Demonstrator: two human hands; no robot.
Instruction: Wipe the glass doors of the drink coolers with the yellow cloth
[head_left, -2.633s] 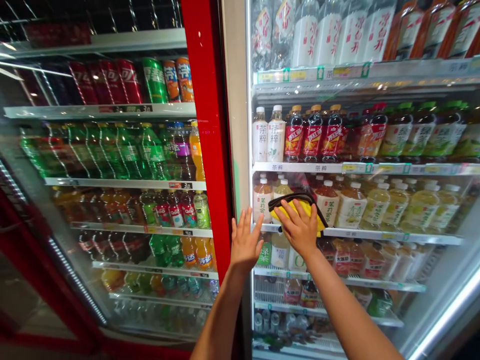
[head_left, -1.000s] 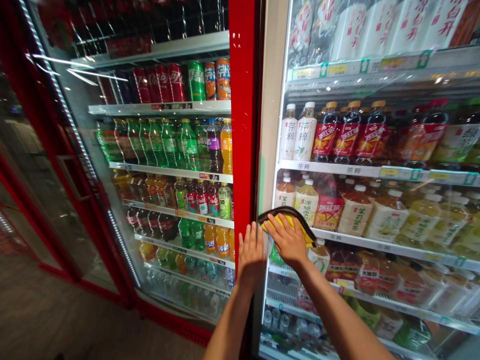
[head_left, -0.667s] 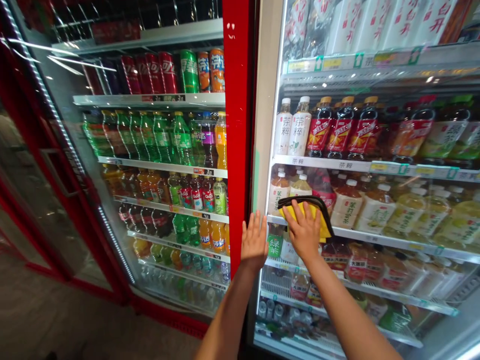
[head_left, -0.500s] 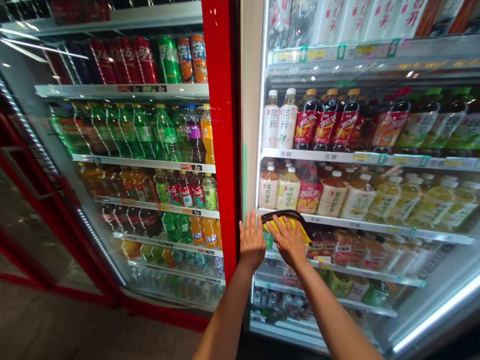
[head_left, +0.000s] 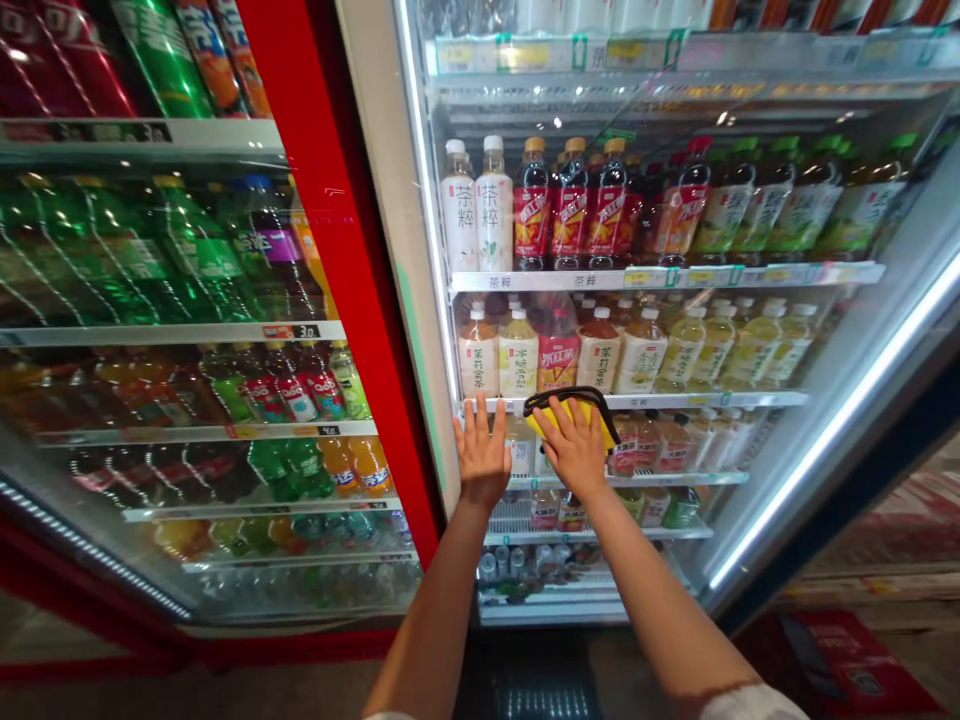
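Observation:
A glass door [head_left: 675, 110] of a lit drinks cooler stands in front of me, with shelves of bottles behind it. My left hand [head_left: 482, 450] lies against the door near its left edge, fingers spread and pointing up, holding nothing. To its right, my right hand [head_left: 574, 440] presses a folded yellow cloth [head_left: 611, 430] with a dark border flat on the glass. The fingers of that hand are spread over the cloth.
At the left stands another cooler with a red frame [head_left: 322, 220] and shelves of bottles and cans. A red box [head_left: 862, 665] is on the floor at the lower right, below blurred shelving.
The view has turned to the right, showing more of the cooler's right side and the red box. My left hand now lies farther from the cloth, on the glass; my right hand remains on the cloth.

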